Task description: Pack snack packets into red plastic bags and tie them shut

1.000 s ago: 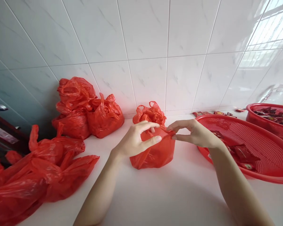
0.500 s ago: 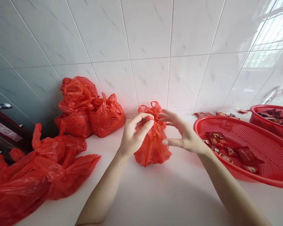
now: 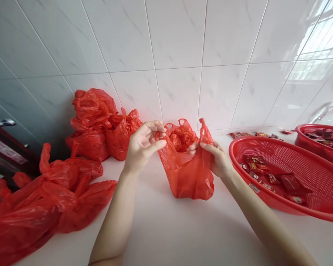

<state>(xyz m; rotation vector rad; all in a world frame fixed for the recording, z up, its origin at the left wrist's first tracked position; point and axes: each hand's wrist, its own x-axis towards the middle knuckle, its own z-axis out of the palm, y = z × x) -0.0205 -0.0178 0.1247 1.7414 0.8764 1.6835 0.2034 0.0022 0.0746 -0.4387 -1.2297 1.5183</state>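
A small red plastic bag (image 3: 191, 173) stands on the white counter (image 3: 166, 229) in front of me, its mouth pulled apart. My left hand (image 3: 141, 146) pinches the bag's left handle. My right hand (image 3: 218, 159) grips the right handle, which sticks up above the fingers. Behind the held bag, against the wall, sits another crumpled red bag (image 3: 181, 135).
Tied red bags (image 3: 105, 125) are piled by the tiled wall at the left, and more red bags (image 3: 44, 203) lie at the near left. A red mesh basket (image 3: 291, 177) with several small packets stands at the right, a second red basket (image 3: 322, 136) behind it.
Both hands have taken the bag's handles and drawn them apart, so the bag's mouth now gapes. Half a second ago the right hand was open beside the bag.
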